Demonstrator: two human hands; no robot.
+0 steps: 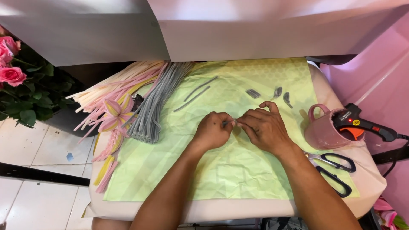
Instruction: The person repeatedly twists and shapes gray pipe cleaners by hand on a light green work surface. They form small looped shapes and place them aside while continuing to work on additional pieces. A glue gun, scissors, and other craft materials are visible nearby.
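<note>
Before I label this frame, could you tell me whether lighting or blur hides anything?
Head view: soft, even light with faint shadows under both hands; the grey piece pinched between left hand and right hand is small and slightly blurred; mild wide-angle bending at edges.

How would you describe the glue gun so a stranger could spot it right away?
Start at the green paper sheet covering the table, then look off its right edge to the pink mug. The glue gun rests nose-down in it: black with an orange tip, unlike the black-handled scissors below.

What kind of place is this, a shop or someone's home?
Probably a small craft or flower-making workspace: bundles of pipe cleaners, a glue gun resting in a pink mug, and scissors lie on the table, with pink roses alongside.
</note>
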